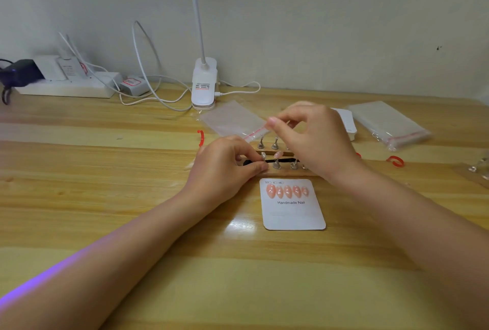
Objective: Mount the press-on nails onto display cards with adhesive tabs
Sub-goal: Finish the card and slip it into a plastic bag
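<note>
Press-on nails (287,191) sit five abreast on the display card (293,210), just below both grips; light, glossy, slippery, best pinched by their edges. Left hand (225,165) pinches a stand peg; right hand (309,133) pinches something too small to tell.

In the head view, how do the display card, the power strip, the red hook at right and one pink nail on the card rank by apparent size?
Largest to smallest:
1. power strip, though farther away
2. display card
3. red hook
4. pink nail
</note>
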